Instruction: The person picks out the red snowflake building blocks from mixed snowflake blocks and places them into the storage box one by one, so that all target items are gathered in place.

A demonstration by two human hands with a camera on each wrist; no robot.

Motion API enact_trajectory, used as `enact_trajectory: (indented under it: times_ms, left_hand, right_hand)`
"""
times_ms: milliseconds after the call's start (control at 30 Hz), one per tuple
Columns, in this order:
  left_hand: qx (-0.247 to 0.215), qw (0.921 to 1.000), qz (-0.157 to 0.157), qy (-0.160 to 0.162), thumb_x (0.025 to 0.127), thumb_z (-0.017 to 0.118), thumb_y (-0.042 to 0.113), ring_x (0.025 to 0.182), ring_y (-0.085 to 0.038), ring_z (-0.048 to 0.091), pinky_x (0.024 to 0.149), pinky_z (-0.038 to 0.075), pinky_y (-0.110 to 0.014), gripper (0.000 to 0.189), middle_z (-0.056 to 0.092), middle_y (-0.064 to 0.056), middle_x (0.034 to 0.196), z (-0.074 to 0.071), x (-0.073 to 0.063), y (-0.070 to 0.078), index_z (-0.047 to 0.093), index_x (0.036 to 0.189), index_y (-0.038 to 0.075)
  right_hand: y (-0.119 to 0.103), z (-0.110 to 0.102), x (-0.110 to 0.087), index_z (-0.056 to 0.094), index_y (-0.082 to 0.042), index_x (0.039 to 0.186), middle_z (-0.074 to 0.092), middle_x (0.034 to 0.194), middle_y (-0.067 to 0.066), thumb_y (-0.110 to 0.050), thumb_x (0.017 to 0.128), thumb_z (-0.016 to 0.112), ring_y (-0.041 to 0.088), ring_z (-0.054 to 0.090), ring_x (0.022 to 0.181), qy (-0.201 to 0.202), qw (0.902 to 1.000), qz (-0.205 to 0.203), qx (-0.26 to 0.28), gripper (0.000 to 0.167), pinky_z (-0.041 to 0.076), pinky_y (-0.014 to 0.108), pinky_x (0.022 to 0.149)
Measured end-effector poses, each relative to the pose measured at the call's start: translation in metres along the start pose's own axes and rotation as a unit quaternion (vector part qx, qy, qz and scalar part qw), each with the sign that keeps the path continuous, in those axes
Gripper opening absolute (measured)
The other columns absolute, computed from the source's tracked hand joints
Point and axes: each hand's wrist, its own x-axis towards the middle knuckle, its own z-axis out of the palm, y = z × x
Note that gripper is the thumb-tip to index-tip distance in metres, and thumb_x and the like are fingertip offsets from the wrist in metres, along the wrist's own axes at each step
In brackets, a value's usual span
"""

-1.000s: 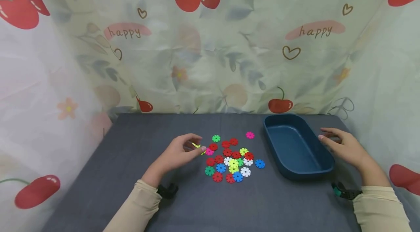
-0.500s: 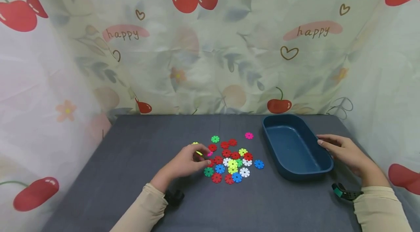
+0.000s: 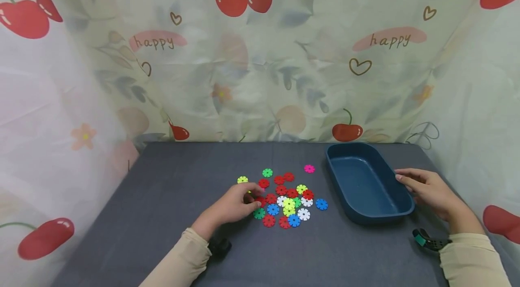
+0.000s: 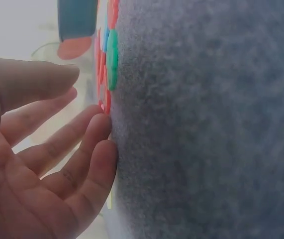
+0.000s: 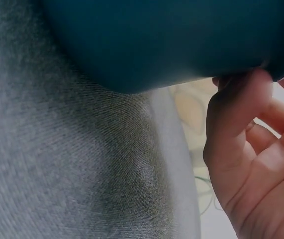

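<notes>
- Slotted discs (image 3: 288, 205) in red, yellow, green, blue, white and pink are spread over the middle of the table (image 3: 170, 205), some overlapped by others, others set singly around the edge.
- By the left hand (image 3: 232, 205), the left side of the spread is covered in part; its fingers are bent gently over the discs, with the thumb held apart from them.
- The left grip is seen released; in the left wrist view its fingertips are brought down close to the table, at the edge of the red discs, where contact cannot be judged with certainty. A dark green disc (image 4: 112, 59) is seen near them.
- A yellow disc (image 3: 242, 179) is left just beyond the left hand, and a pink disc (image 3: 309, 168) is placed apart at the far side.
- A blue disc (image 3: 322, 204) is set between the cluster and the blue tray (image 3: 365, 183), which is stood to the right on the table.
- The tray's right side is touched by the right hand (image 3: 430, 190), with fingers set against the wall under the rim; whether the rim is pinched by that grip cannot be told.
- Both forearms are covered by cream sleeves (image 3: 473, 257).
- Behind the table, a curtain (image 3: 264, 75) printed with cherries and hearts is hung.
</notes>
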Motion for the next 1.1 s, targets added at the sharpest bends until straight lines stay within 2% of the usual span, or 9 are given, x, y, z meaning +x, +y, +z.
enact_trajectory:
  times_ms: [100,167,233,333,500,700,800,933,1100]
  left_hand:
    - [0.012,0.9999,0.003,-0.006,0.101,0.071,0.01,0.104,-0.022,0.068,0.091,0.059,-0.044,0.032,0.071,-0.013,0.13,0.0007,0.0001,0.0002,0.068,0.132,0.002]
    - [0.021,0.9997,0.005,-0.01,0.101,0.071,0.009,0.106,-0.023,0.068,0.094,0.059,-0.047,0.033,0.071,-0.013,0.131,0.0009,0.0002,0.0011,0.068,0.133,0.002]
    - [0.029,0.9995,0.007,-0.014,0.1,0.071,0.007,0.106,-0.023,0.068,0.096,0.058,-0.048,0.033,0.071,-0.013,0.13,0.0012,0.0003,0.002,0.068,0.133,0.002]
    - [0.043,0.9989,0.008,-0.018,0.098,0.072,0.005,0.098,-0.019,0.067,0.09,0.059,-0.043,0.034,0.071,-0.012,0.127,0.0015,0.0005,0.0031,0.068,0.131,0.002]
    - [0.062,0.9978,0.004,-0.022,0.095,0.073,0.001,0.084,-0.012,0.061,0.079,0.055,-0.032,0.035,0.069,-0.011,0.119,0.0024,0.0012,0.0034,0.07,0.13,0.002]
    - [0.091,0.9955,0.008,-0.025,0.095,0.074,0.002,0.077,-0.013,0.055,0.07,0.05,-0.028,0.035,0.065,-0.013,0.106,0.0026,0.0025,0.0033,0.073,0.13,-0.001]
    - [0.103,0.9942,0.016,-0.028,0.095,0.075,0.002,0.077,-0.013,0.053,0.069,0.049,-0.027,0.034,0.064,-0.013,0.102,0.0027,0.003,0.0035,0.074,0.128,-0.002]
    - [0.102,0.9942,0.014,-0.03,0.094,0.075,0.003,0.078,-0.012,0.055,0.071,0.051,-0.028,0.03,0.065,-0.012,0.104,0.0025,0.0023,0.0051,0.075,0.124,-0.001]
    - [0.091,0.9954,0.001,-0.031,0.093,0.078,0.005,0.081,-0.014,0.057,0.074,0.051,-0.03,0.028,0.064,-0.01,0.108,0.0024,0.0014,0.007,0.073,0.12,0.001]
  right_hand:
    - [0.0016,-0.0007,-0.0009,0.05,0.005,0.153,0.061,0.118,-0.021,-0.042,0.111,0.055,0.0,0.058,0.094,0.0,0.9999,-0.009,0.011,0.062,0.058,0.037,0.069]
    - [0.0016,-0.0011,-0.0021,0.05,0.004,0.153,0.059,0.113,-0.03,-0.041,0.111,0.056,-0.003,0.058,0.094,-0.002,0.9998,-0.013,0.015,0.062,0.057,0.037,0.066]
    - [0.0011,-0.0012,-0.0033,0.05,0.004,0.153,0.059,0.111,-0.035,-0.042,0.111,0.056,-0.004,0.058,0.094,-0.002,0.9998,-0.015,0.016,0.062,0.057,0.037,0.065]
    - [-0.0002,-0.0017,-0.0047,0.05,0.003,0.152,0.061,0.109,-0.036,-0.043,0.111,0.057,0.0,0.058,0.093,-0.001,0.9997,-0.018,0.017,0.062,0.056,0.038,0.063]
    - [-0.0028,-0.0023,-0.0047,0.051,0.003,0.151,0.06,0.109,-0.036,-0.043,0.11,0.057,-0.001,0.059,0.094,-0.001,0.9996,-0.021,0.018,0.063,0.057,0.039,0.064]
    - [-0.0035,-0.0025,-0.0031,0.05,0.003,0.153,0.063,0.109,-0.033,-0.044,0.11,0.057,-0.001,0.059,0.094,-0.004,0.9998,-0.013,0.014,0.064,0.057,0.039,0.066]
    - [-0.0033,-0.0021,-0.0027,0.05,0.003,0.153,0.066,0.111,-0.027,-0.043,0.11,0.057,-0.001,0.059,0.093,-0.005,0.9999,-0.013,0.01,0.063,0.057,0.038,0.066]
    - [-0.0022,-0.0019,-0.0018,0.049,0.003,0.154,0.068,0.114,-0.021,-0.04,0.111,0.056,-0.001,0.058,0.093,-0.008,0.9999,-0.011,0.009,0.061,0.057,0.038,0.067]
    - [0.001,-0.0018,-0.0004,0.046,0.004,0.155,0.067,0.114,-0.023,-0.039,0.112,0.055,-0.002,0.057,0.094,-0.011,0.9999,-0.008,0.008,0.061,0.056,0.037,0.068]
